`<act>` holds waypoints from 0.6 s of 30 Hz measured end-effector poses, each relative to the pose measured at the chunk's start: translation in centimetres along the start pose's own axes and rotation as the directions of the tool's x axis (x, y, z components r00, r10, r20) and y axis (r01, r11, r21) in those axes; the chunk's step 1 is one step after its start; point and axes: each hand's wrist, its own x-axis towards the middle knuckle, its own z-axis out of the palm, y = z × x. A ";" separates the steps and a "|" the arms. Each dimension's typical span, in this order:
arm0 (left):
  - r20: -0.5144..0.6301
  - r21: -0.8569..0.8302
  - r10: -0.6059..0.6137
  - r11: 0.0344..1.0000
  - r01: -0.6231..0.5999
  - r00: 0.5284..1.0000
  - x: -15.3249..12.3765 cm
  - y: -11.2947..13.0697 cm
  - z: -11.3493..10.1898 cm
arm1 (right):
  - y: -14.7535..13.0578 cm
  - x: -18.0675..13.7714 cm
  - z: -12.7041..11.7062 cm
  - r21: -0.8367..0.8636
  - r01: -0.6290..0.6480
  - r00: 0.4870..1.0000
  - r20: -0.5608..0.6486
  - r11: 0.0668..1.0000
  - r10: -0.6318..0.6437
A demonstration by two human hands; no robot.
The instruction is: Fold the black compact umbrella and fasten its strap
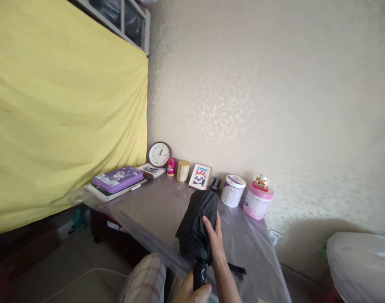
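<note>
One umbrella [192, 227] fills our grip: our left hand [188, 290] closes around its handle [199, 274], our right hand [215, 242] half-curls about its canopy [200, 206], fingers [218, 220] partly hidden.

Umbrella [197, 225] black; trousers [145, 282] plaid; curtain [69, 105] yellow; case [118, 179] purple; tub [257, 204] pink and white.

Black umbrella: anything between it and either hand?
Nothing visible. The left hand grips the handle directly; the right hand rests straight on the folded black canopy. A loose strap shows right of the right forearm, not in between.
</note>
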 end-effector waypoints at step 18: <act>-0.196 0.667 0.138 0.744 0.029 0.971 1.5 -2.9 1.2 | 0.0 -1.1 0.6 -0.140 0.069 0.992 -0.098 0.988 -0.083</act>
